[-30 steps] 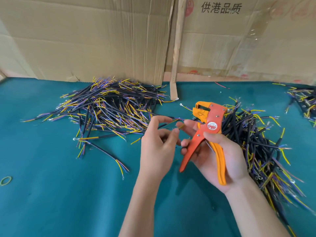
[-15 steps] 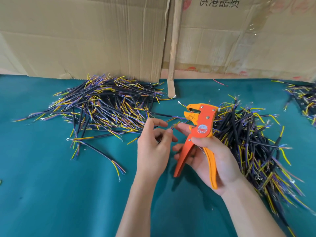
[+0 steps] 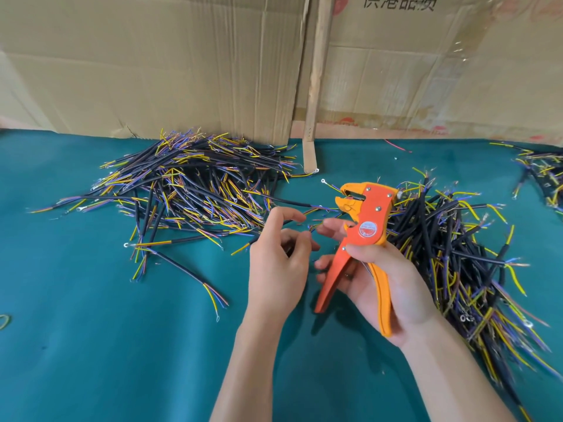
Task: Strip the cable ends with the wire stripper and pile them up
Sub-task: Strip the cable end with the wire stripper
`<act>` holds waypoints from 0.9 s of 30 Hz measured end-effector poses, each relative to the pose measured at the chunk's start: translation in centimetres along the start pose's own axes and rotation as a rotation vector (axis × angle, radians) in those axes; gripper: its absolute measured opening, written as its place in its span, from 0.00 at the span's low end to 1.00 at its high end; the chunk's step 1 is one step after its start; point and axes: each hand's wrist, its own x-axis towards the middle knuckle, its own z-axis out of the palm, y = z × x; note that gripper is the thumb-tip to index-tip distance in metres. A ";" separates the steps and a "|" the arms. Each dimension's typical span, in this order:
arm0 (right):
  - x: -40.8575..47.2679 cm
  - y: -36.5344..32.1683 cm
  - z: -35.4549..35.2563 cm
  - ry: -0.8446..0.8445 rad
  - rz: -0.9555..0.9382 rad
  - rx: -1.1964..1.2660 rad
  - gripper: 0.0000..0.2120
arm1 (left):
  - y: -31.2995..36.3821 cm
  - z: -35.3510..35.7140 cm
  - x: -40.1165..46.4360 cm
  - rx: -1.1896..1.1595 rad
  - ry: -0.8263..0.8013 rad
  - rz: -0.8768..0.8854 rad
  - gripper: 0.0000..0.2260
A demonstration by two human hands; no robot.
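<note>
My left hand [image 3: 278, 266] grips a short black cable [image 3: 248, 245]. Its yellow tip sticks out to the left, and its coloured wire ends [image 3: 314, 227] sit between my left thumb and my right fingertips. My right hand [image 3: 393, 287] holds the orange and yellow wire stripper [image 3: 367, 226] upright by its handles, with the jaws pointing left just above the wire ends and apart from them. A big pile of cables [image 3: 195, 190] lies to the left. A second pile [image 3: 451, 254] lies behind my right hand.
Teal cloth [image 3: 122, 360] covers the table. Cardboard sheets [image 3: 182, 71] and a wooden strip [image 3: 316, 86] stand along the back. A third, smaller pile of cables [image 3: 545, 175] sits at the far right. One loose cable [image 3: 189, 272] and a green rubber band [image 3: 3, 320] lie at the left.
My left index finger has lifted off the wire ends and now curls above them. Both hands stay close together, and the stripper is still in my right hand.
</note>
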 end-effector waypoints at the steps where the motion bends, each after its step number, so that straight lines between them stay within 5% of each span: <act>1: 0.0 0.0 0.0 -0.006 0.006 0.004 0.22 | 0.0 0.0 0.0 0.001 -0.003 0.000 0.12; 27: 0.1 0.3 0.6 -0.008 0.048 -0.047 0.28 | 0.6 -0.2 0.0 -0.070 0.029 -0.034 0.06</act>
